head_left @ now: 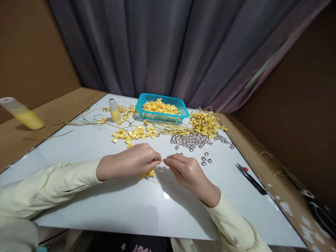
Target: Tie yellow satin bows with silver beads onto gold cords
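Note:
My left hand is closed in a pinch over the middle of the white board, and my right hand pinches just opposite, fingertips nearly touching. A thin gold cord shows in the small gap between them. Below my left hand hangs or lies a yellow ribbon bow with a silver bead beside it, partly hidden by the hand. A loose strand of cord curves under my fingers. Just beyond the left hand, several yellow bows lie scattered.
A blue basket holds many yellow bows. Nearby are gold cords, a heap of bows on cords and silver beads. Black snips lie right. A white-capped bottle and a clear yellow-filled tube stand left.

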A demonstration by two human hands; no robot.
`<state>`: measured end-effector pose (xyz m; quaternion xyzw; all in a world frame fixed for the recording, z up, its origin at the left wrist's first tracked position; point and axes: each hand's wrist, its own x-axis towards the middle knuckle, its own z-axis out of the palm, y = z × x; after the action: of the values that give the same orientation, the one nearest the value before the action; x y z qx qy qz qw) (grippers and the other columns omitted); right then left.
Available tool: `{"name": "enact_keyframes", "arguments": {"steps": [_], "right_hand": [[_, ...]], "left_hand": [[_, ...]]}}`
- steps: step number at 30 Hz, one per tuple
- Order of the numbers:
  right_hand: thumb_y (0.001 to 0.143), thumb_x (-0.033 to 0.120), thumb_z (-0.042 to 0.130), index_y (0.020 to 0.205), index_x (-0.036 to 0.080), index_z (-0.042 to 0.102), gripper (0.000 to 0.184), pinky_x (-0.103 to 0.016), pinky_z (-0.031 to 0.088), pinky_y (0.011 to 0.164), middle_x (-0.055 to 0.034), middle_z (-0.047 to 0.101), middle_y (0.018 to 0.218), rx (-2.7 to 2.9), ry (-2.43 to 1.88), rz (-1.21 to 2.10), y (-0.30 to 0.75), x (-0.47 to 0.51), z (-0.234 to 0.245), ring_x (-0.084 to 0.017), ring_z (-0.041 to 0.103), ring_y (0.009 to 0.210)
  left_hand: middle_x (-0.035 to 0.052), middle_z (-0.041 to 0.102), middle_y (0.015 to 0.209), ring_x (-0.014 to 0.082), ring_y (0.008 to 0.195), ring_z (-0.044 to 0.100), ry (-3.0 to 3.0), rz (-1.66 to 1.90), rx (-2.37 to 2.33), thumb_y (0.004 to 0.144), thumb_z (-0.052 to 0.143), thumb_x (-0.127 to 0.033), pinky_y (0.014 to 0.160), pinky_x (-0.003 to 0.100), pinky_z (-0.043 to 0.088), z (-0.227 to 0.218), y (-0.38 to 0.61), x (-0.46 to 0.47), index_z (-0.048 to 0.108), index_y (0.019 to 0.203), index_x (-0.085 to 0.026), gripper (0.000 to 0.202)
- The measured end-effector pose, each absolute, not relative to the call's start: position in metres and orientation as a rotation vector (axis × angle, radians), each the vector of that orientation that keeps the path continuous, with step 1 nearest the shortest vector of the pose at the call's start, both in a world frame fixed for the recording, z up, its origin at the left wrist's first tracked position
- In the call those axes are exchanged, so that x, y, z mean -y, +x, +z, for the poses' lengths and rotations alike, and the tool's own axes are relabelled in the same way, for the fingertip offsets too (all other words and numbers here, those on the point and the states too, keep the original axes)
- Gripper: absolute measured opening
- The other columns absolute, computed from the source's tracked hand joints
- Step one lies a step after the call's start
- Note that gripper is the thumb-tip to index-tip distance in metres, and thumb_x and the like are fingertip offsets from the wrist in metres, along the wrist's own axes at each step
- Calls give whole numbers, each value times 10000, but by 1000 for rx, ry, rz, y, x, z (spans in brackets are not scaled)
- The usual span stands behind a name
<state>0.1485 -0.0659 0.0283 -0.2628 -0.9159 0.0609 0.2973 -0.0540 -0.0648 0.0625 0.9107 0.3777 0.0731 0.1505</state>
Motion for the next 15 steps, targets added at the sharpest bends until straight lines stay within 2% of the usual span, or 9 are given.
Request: {"name": "enact_keyframes", "arguments": {"steps": [6,15], "right_hand": [[907,108,422,928,141,646,228,-254,505,607,-85,693,834,2467,-699,279,149,65,27,-163,643,701],[910,110,434,944,146,642,213,-270,513,643,-90,676,862,2514,-750,340,148,66,27,-169,639,738]], "left_hand": [[40,655,685,148,634,573,2549,292,-1034,900,419,-230,601,240,367,58,-57,66,664,747,-164,296],[35,646,651,151,636,583,2545,280,-1025,902,409,-210,588,237,374,61,-58,69,655,711,-162,315]]}}
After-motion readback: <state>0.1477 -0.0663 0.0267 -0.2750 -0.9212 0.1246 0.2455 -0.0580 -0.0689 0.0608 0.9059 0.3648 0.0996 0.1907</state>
